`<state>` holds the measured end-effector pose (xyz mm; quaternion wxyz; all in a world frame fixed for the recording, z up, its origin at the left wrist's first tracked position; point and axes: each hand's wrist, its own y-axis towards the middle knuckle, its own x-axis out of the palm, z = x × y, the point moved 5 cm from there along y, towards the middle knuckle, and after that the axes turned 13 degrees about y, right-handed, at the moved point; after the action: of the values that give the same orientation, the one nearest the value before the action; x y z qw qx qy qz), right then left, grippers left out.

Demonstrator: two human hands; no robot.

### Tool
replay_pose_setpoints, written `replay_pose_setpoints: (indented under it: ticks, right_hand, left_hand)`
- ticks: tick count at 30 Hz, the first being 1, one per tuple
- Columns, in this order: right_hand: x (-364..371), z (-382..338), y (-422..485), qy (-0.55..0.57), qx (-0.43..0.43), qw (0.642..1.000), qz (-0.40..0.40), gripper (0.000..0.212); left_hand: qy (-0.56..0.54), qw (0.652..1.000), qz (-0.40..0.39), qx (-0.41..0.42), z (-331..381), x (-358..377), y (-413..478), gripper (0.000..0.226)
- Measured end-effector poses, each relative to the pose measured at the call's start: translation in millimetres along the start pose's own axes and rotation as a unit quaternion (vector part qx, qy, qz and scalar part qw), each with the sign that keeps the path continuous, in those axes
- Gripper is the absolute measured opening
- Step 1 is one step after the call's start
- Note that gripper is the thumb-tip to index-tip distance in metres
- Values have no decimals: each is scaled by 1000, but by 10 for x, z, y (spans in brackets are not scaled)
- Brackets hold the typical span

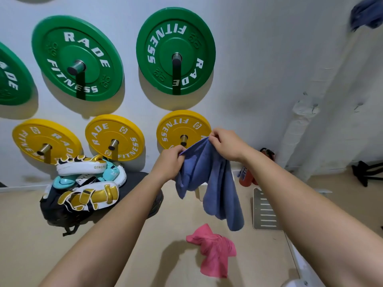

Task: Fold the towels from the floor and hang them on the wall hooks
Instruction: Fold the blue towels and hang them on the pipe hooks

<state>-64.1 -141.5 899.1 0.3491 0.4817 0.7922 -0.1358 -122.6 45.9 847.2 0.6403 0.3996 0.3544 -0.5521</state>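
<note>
Holding the blue towel (213,183) mid-frame, the left hand (170,160) and right hand (226,146) each pinch its top edge, close together, cloth hanging bunched; spreading the hands to find both corners should flatten it for folding; the pink towel (213,249) lies on the floor (145,245), lower centre.

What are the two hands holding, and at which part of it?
Both hold the blue towel by its top edge: the left hand pinches one end, the right hand the other. The rest hangs down above the floor.
</note>
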Motion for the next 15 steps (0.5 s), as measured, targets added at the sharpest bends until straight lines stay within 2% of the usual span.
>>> replay_pose_setpoints:
  ticks: [3,7,10,15]
  right_hand:
    - [-150,113,27,-25,-8,999,27,14]
    - [-230,368,14,-53,44,997,37,21]
    - [-90,379,30,1,37,999,21,22]
    - [185,113,127,93,-18,995,1,23]
  left_hand:
    - [-36,999,4,-29,-250,11,-47,18]
    - [-97,995,7,-36,-433,-152,26,16]
    - [-160,987,-20,-10,-314,-243,129,13]
    - [-179,980,-70,56,155,-75,183,40]
